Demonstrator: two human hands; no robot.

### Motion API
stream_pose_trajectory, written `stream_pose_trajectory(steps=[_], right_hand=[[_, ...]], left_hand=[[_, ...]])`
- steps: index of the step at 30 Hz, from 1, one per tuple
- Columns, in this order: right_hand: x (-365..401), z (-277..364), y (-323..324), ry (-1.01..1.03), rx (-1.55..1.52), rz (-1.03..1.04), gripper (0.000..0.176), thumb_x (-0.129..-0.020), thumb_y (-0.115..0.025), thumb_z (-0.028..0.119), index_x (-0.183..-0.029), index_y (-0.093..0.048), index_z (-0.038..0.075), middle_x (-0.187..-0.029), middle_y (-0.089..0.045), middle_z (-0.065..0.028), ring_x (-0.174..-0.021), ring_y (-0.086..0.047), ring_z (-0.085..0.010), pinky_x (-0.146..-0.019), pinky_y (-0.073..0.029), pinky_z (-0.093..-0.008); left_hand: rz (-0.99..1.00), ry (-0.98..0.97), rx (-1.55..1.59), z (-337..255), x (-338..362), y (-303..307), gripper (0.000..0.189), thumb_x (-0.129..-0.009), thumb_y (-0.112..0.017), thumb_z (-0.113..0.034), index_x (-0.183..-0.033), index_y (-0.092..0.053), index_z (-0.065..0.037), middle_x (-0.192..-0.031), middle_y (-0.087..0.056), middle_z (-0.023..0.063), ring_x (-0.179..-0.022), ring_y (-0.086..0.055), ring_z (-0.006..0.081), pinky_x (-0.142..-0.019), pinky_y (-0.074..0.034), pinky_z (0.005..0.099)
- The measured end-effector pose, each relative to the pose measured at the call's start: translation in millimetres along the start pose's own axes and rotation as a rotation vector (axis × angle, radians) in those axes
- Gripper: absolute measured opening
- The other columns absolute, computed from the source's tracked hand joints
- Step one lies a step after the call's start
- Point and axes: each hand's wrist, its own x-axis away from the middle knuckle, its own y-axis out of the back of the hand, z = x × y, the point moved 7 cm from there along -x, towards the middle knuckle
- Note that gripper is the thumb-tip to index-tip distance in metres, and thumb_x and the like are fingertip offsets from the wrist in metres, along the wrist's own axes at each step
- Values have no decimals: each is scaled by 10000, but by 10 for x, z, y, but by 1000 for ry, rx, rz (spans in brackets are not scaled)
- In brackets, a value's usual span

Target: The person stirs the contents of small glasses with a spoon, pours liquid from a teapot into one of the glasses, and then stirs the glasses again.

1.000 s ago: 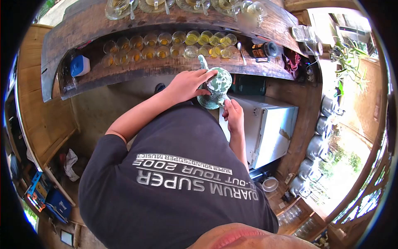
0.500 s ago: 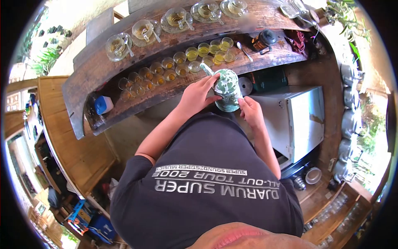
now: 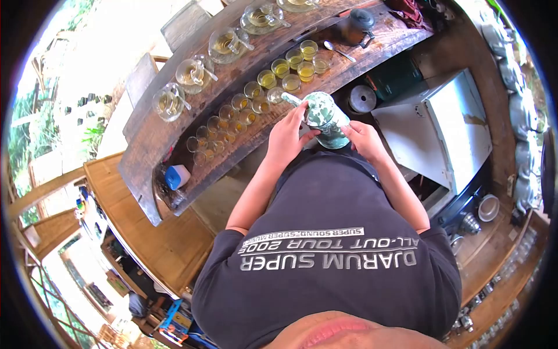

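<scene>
A green-and-white mottled enamel teapot (image 3: 321, 109) is held between my two hands, just in front of my body. My left hand (image 3: 286, 135) is closed around its left side, close to the spout, which points left toward the glasses. On the other side, my right hand (image 3: 364, 139) grips the teapot around its handle, which the fingers mostly hide. Beyond the spout, rows of small glasses (image 3: 267, 79) stand on the lower wooden shelf, with yellowish-green to amber liquid in many of them. The spout tip is near the closest glasses; no stream of liquid is visible.
Glass cups on saucers (image 3: 228, 45) with spoons line the upper counter (image 3: 142, 139). A spoon (image 3: 340, 51) and a dark jug (image 3: 359, 28) are at the shelf's right. A blue-and-white container (image 3: 176, 177) sits at its left end. A white cabinet (image 3: 442, 125) stands at right.
The whole view has turned, so the counter appears lower at left. Both hands still hold the teapot, which sits slightly further right in the picture.
</scene>
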Motion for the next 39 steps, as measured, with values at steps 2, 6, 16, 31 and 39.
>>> stream_pose_trajectory(steps=[2,6,16,31,39], right_hand=[[-9,-37,3,3,-15,4,492,-1110,-748,423,-886,-645,-2,-713,-619,-74,-648,-613,-150,-647,-506,-412],[23,-66,103,-42,-110,-11,493,-1112,-751,422,-882,-644,-2,-714,-613,-42,-657,-609,-130,-646,-503,-400],[-342,-658,687,41,-157,-2,505,-1084,-761,410,-848,-624,-15,-673,-513,-95,-652,-530,-166,-645,-458,-444],[-768,-1660,2888,-140,-276,-166,463,-1054,-768,376,-818,-677,-11,-627,-537,-18,-612,-518,-127,-603,-437,-417],[-1538,-1384,3733,-30,-354,-196,461,-1060,-783,328,-745,-605,42,-645,-498,50,-614,-458,-84,-572,-384,-380]], left_hand=[[3,10,10,36,-2,-48,891,-959,-909,-430,-1686,-526,-86,-1543,-721,173,-1344,-741,384,-1054,-619,476],[20,0,-1,-72,-103,-111,923,-952,-920,-425,-1708,-509,-92,-1544,-718,165,-1318,-749,379,-1041,-621,467],[101,-30,-94,-402,-531,-580,934,-947,-931,-402,-1714,-500,-89,-1552,-706,186,-1309,-750,405,-1027,-627,479],[444,-36,22,-1358,-2351,-2290,959,-1006,-878,-446,-1767,-413,-92,-1613,-654,262,-1368,-715,441,-1118,-591,493],[240,-149,-47,-1834,-3397,-2229,922,-992,-883,-443,-1728,-462,-81,-1555,-686,267,-1372,-712,451,-1112,-603,511]])
